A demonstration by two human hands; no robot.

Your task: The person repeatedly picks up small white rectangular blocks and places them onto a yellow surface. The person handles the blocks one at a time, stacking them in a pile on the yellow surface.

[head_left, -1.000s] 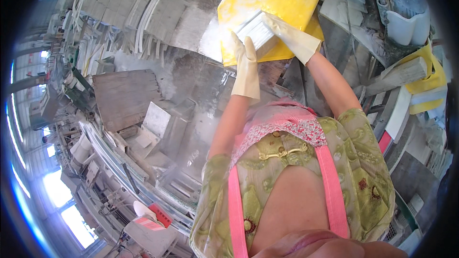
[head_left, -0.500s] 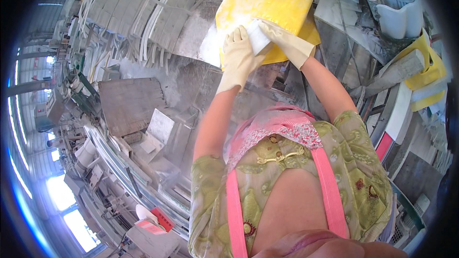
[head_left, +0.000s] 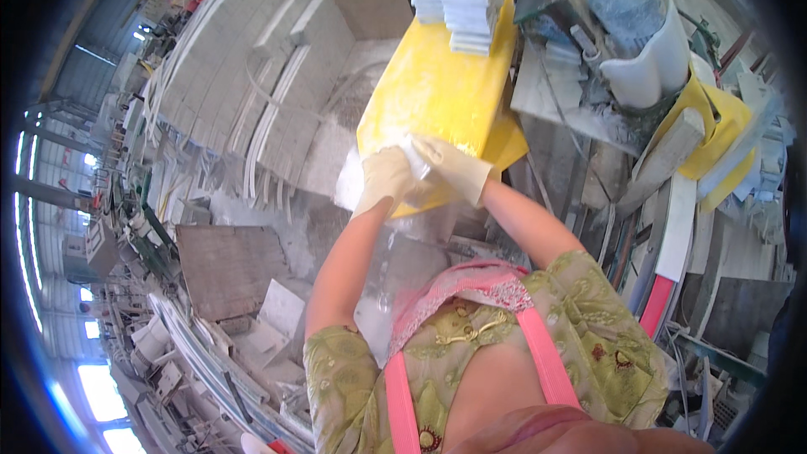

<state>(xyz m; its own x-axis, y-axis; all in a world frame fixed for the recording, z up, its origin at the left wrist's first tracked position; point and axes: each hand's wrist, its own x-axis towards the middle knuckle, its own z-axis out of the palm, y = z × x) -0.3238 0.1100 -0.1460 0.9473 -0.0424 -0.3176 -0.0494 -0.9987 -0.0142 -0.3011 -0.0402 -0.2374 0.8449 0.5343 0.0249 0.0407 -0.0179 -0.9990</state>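
- Location: a small, white, hard-looking slab piece point(head_left: 415, 160) is at the near end of the worktop covered in glossy yellow sheeting point(head_left: 424, 88), between its near left corner and its right edge. Whether its underside touches the sheeting cannot be told.
- Left hand: the cream rubber-gloved left hand point(head_left: 387, 175) has its fingers curled and is closed on the piece from the left.
- Right hand: the cream rubber-gloved right hand point(head_left: 450, 165) is closed on it from the right, fingers laid across its upper part. Fingertips are partly hidden.
- Handling, as judged: stiff, moderately heavy for its size, slippery if wet, liable to chip at edges and corners. Whether it is one piece or several cannot be told.
- Hold, as judged: best taken by opposite sides, palms flat, clear of the corners.
- Direction: the exposed strip slants from the far left toward the near right; the gloves cover the ends, so the long axis is not confirmed.
- Nearby: a stack of pale grey-white flat strips point(head_left: 469, 4) stands at the worktop's far end, well apart from both hands.
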